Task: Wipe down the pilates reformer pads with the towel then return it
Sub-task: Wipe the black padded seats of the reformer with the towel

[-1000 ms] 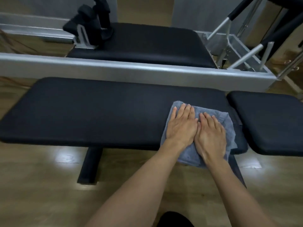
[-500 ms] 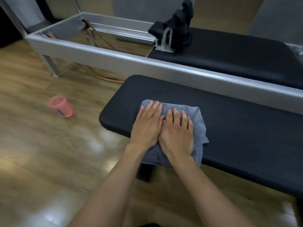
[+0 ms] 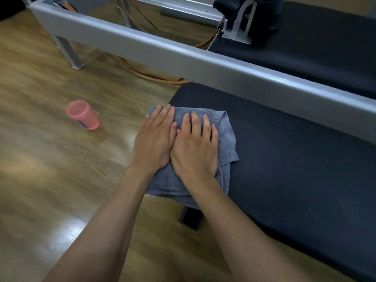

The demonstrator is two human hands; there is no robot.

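Grey-blue towel (image 3: 224, 139), black pad (image 3: 295, 159), pink cup (image 3: 83, 115) (purple lettering)

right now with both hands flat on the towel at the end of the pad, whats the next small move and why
Probably slide the towel back to the right along the black pad. The left hand and right hand press it flat at the pad's left end, with its near edge hanging over the side, so no pad remains further left, while a long bare stretch lies to the right.

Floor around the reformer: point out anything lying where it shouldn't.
A pink cup stands alone on the wooden floor, left of the black pad being wiped. An orange cord also trails loose across the floor under the metal frame.
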